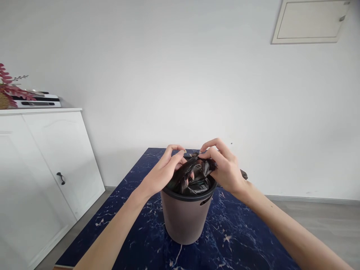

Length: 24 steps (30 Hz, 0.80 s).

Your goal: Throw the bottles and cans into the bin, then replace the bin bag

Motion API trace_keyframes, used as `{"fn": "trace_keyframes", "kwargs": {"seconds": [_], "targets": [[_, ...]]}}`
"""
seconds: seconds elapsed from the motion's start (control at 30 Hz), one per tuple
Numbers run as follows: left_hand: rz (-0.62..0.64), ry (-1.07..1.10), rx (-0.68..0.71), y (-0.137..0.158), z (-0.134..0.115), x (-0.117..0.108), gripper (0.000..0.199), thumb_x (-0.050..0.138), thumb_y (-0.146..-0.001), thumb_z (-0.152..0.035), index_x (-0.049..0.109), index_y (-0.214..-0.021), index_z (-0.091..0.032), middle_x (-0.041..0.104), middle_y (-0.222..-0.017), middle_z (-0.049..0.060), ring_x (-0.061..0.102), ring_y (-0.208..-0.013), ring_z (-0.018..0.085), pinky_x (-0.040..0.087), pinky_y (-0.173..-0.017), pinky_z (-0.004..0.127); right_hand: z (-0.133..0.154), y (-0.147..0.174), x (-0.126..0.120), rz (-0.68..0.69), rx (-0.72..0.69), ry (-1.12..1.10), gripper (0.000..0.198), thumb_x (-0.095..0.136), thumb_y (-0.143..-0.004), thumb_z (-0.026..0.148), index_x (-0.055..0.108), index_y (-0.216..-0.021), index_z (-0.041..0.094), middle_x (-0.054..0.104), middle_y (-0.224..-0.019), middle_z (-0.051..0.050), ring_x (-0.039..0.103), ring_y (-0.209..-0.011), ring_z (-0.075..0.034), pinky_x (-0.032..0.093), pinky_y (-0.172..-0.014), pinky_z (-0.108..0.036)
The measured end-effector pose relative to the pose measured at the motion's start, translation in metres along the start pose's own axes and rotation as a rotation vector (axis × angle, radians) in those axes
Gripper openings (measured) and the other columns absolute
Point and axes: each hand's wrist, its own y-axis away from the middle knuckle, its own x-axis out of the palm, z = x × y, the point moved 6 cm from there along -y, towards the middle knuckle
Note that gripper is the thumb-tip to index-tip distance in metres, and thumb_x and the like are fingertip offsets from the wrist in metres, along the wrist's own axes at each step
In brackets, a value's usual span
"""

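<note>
Can see thin blk bag [200, 183] bunched in mouth of gray-brown bin [184, 221], partly above dark rim [189, 197]; bin upright on blue marbled table [247, 232]. Pinching bag w/ R hand [225, 165], narrow grip betw. fingertips over far R side of mouth. Has L hand [164, 168] in among bag folds on opp. side, w/ skin visible thru gap in plastic; can't tell if gripping firmly or just resting there, b/c of contact hidden under folds.

Risk-wise: could tear bag, prob. by poking w/ fingernails or tugging both ways at once; looks v. thin. Could also lose hold of edge, b/c of slick, crumpled layers & such a small pinch. Might snag on rim or nearby handle slot [206, 200] if dragged hard across. Could tip or skid bin if pulling mostly sideways, esp. w/o a hand bracing its wall.

Pose: reaching fwd w/ both forearms from bottom corners, converging over bin. Thumb & index of L hand curled toward each other in a loop just above rim, other fingers partly hidden by bag. R hand arched, back outward, fingers bent in toward middle. Fingertips of both hands nr each other, apparently not touching.
</note>
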Motion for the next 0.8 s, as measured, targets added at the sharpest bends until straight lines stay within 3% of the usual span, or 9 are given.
{"fn": "trace_keyframes", "kwargs": {"seconds": [0.07,0.2,0.27,0.4,0.6,0.7,0.8], "targets": [[-0.031,-0.065,0.038,-0.005,-0.001,-0.003,0.031,0.06,-0.106,-0.054,0.065,-0.118,-0.026,0.078,-0.094,0.007,0.078,-0.082,0.023,0.06,-0.072,0.028,0.004,0.004,0.0,-0.006,-0.041,0.043,0.025,0.052,-0.091,0.001,0.056,-0.097,0.025,0.062,-0.12,-0.009,0.068,-0.08,-0.017,0.05,-0.061,-0.03],[-0.013,-0.215,0.102,-0.016,-0.005,-0.002,0.035,0.069,-0.102,-0.053,0.077,-0.124,-0.026,0.08,-0.121,0.009,0.076,-0.116,0.026,0.06,-0.095,0.031,0.008,0.005,0.001,-0.014,-0.144,0.119,0.037,0.044,-0.085,-0.005,0.057,-0.102,0.025,0.06,-0.125,-0.01,0.071,-0.079,-0.015,0.047,-0.055,-0.027],[0.01,-0.261,0.079,-0.021,-0.004,-0.002,0.035,0.072,-0.1,-0.054,0.081,-0.119,-0.026,0.082,-0.12,0.006,0.077,-0.115,0.026,0.06,-0.097,0.033,0.011,0.003,0.001,-0.036,-0.204,0.166,0.041,0.041,-0.082,-0.007,0.056,-0.104,0.023,0.06,-0.124,-0.01,0.069,-0.074,-0.013,0.044,-0.052,-0.025],[-0.049,-0.371,0.091,-0.025,-0.005,-0.008,0.031,0.075,-0.096,-0.053,0.084,-0.1,-0.024,0.084,-0.105,0.005,0.079,-0.098,0.025,0.061,-0.086,0.032,0.012,0.0,0.001,0.02,-0.218,0.209,0.045,0.039,-0.08,-0.009,0.056,-0.107,0.021,0.061,-0.121,-0.011,0.067,-0.072,-0.013,0.045,-0.05,-0.025],[-0.156,-0.43,0.119,-0.024,-0.003,-0.02,0.032,0.071,-0.098,-0.052,0.082,-0.1,-0.022,0.085,-0.106,0.006,0.08,-0.097,0.025,0.062,-0.087,0.034,0.008,0.005,-0.001,0.176,-0.238,0.24,0.069,0.04,-0.091,-0.009,0.055,-0.15,0.025,0.067,-0.138,-0.012,0.075,-0.085,-0.017,0.055,-0.054,-0.028],[-0.202,-0.473,0.13,-0.023,-0.003,-0.025,0.031,0.071,-0.098,-0.051,0.082,-0.1,-0.022,0.085,-0.106,0.007,0.08,-0.098,0.026,0.062,-0.09,0.035,0.007,0.009,-0.003,0.181,-0.264,0.271,0.068,0.042,-0.093,-0.009,0.059,-0.148,0.026,0.07,-0.141,-0.009,0.077,-0.087,-0.018,0.06,-0.06,-0.031],[-0.277,-0.6,0.161,-0.021,-0.006,-0.033,0.034,0.071,-0.098,-0.055,0.082,-0.098,-0.023,0.085,-0.104,0.006,0.08,-0.099,0.026,0.061,-0.09,0.035,0.008,0.013,-0.006,0.184,-0.255,0.268,0.062,0.046,-0.094,-0.009,0.065,-0.142,0.025,0.071,-0.143,-0.009,0.077,-0.106,-0.022,0.065,-0.075,-0.037]]}}
